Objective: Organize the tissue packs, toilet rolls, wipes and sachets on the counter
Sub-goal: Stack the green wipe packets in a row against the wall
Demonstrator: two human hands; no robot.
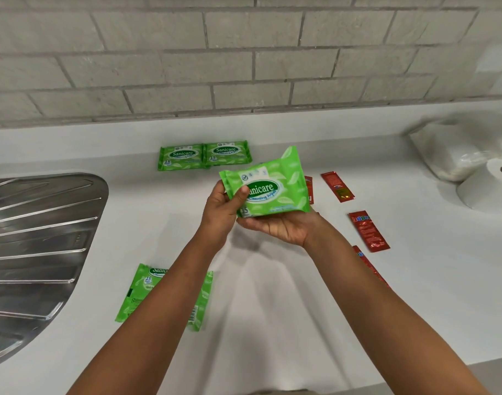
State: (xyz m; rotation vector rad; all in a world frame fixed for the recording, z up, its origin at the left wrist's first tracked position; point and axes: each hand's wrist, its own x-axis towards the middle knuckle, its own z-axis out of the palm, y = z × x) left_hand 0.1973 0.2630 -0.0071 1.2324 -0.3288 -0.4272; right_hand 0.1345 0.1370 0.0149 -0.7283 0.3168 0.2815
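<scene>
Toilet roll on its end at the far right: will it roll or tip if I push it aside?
The toilet roll stands on its flat end, so it will probably slide, not roll. It looks broad and squat, so tipping seems unlikely. It sits close against the plastic-wrapped pack, which may shift along with it.

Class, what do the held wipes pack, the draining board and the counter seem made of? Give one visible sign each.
Wipes pack: glossy plastic film, probably; it crinkles and shines.
Draining board: brushed metal, likely stainless steel; ribbed with mirror-like reflections.
Counter: smooth white solid surface or laminate; seamless, soft sheen.
</scene>
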